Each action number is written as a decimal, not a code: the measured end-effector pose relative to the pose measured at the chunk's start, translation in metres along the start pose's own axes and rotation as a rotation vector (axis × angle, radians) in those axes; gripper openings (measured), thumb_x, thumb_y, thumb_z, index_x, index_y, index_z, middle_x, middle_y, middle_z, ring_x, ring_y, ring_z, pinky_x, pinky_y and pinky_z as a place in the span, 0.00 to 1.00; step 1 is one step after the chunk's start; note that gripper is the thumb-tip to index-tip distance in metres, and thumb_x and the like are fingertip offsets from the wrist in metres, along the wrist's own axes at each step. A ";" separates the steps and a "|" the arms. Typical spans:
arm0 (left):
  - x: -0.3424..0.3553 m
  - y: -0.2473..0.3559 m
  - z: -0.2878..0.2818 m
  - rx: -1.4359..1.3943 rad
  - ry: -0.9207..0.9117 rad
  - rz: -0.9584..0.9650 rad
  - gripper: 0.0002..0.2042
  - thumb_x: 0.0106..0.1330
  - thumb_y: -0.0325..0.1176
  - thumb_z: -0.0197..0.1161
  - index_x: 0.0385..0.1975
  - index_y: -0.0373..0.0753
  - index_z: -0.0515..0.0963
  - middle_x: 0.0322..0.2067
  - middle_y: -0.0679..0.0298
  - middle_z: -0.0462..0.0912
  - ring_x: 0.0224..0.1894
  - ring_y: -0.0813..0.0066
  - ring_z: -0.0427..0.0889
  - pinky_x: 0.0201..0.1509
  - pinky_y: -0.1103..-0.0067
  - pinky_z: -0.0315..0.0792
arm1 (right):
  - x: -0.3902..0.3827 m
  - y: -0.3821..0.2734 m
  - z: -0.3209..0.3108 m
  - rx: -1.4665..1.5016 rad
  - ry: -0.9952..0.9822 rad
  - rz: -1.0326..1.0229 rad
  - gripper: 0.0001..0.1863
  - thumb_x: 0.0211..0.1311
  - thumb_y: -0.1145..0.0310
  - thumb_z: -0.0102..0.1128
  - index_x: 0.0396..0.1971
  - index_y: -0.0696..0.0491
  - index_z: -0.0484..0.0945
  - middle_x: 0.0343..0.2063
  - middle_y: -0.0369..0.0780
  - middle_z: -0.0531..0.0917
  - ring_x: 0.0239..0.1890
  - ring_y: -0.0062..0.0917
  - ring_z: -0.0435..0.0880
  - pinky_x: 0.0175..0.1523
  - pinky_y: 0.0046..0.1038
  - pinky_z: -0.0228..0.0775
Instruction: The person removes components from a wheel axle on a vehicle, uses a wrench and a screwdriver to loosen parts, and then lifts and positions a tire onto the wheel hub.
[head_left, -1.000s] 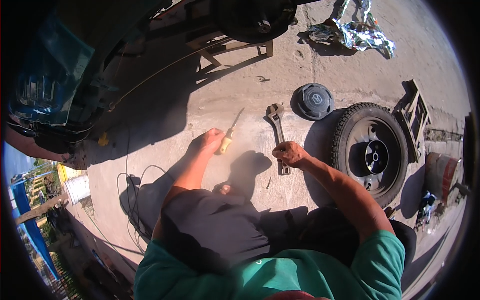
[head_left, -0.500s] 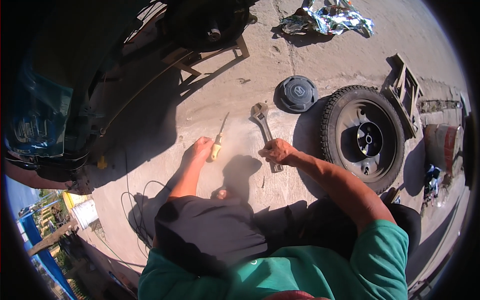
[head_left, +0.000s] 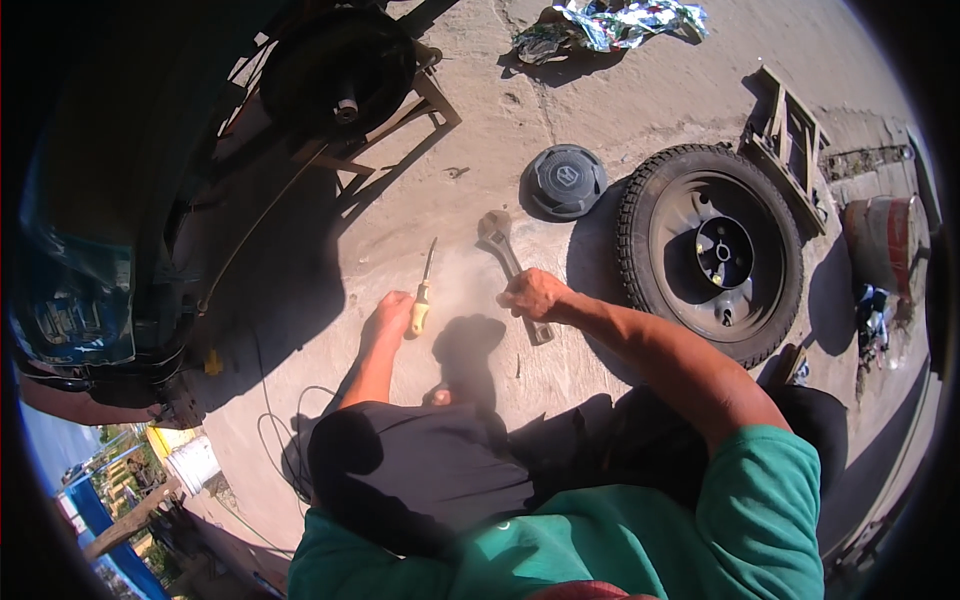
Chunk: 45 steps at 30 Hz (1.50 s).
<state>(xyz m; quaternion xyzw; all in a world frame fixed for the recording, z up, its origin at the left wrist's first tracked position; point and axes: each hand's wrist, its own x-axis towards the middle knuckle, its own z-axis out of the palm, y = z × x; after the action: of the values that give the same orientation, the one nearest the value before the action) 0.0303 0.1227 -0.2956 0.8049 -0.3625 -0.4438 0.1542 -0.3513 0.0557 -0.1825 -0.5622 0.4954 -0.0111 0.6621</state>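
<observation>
Low over the sunlit concrete, the curled fingers of my left hand (head_left: 393,314) meet the handle of a yellow-handled screwdriver (head_left: 421,308). Its thin shaft points away from me. To the right, the fingers of my right hand (head_left: 536,294) wrap round the handle of an adjustable wrench (head_left: 495,234). The wrench's jaw end points away and slightly left, and its handle end sticks out below my fist. Whether either tool rests on the ground I cannot tell. Beyond the wrench sits a dark grey round hubcap (head_left: 567,181).
A wheel with its tyre (head_left: 629,240) lies at right, beside a wooden frame (head_left: 790,150). At upper left a dark hub (head_left: 345,108) shows on the vehicle by a wooden stand (head_left: 432,95). Crumpled silver foil (head_left: 620,25) lies far off. A thin cable (head_left: 268,425) loops at left.
The whole view has shifted and turned slightly. Both hands keep the same hold beside the same tools, with little movement over the ground.
</observation>
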 end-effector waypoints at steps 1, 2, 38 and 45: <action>-0.001 0.002 0.000 -0.006 0.005 -0.007 0.12 0.69 0.36 0.62 0.45 0.37 0.80 0.29 0.66 0.80 0.25 0.79 0.75 0.27 0.78 0.71 | 0.004 0.006 0.000 -0.018 0.009 -0.044 0.22 0.64 0.53 0.61 0.39 0.59 0.88 0.30 0.47 0.89 0.35 0.37 0.89 0.45 0.37 0.80; -0.005 0.005 -0.002 0.029 0.006 -0.015 0.12 0.69 0.36 0.62 0.45 0.37 0.80 0.29 0.66 0.80 0.26 0.79 0.74 0.27 0.78 0.71 | 0.005 0.006 0.001 -0.033 0.015 -0.090 0.21 0.63 0.54 0.61 0.39 0.58 0.88 0.29 0.47 0.89 0.35 0.37 0.89 0.45 0.37 0.80; -0.028 0.034 -0.004 -0.143 -0.016 -0.070 0.13 0.65 0.35 0.65 0.44 0.34 0.82 0.32 0.64 0.83 0.33 0.76 0.80 0.37 0.78 0.74 | -0.006 -0.077 -0.031 0.987 -0.337 -0.085 0.15 0.78 0.71 0.51 0.56 0.60 0.78 0.48 0.43 0.87 0.34 0.23 0.84 0.43 0.23 0.78; -0.024 0.026 -0.001 -0.199 0.025 0.069 0.11 0.64 0.34 0.65 0.42 0.35 0.83 0.33 0.63 0.85 0.36 0.76 0.82 0.41 0.79 0.74 | 0.004 -0.064 -0.036 0.879 -0.255 -0.089 0.12 0.75 0.74 0.54 0.54 0.55 0.80 0.48 0.38 0.87 0.34 0.17 0.83 0.39 0.19 0.75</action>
<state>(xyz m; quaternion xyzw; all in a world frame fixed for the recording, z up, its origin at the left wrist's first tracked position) 0.0113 0.1217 -0.2659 0.7781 -0.3422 -0.4621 0.2528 -0.3386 0.0035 -0.1325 -0.2457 0.3336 -0.1790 0.8923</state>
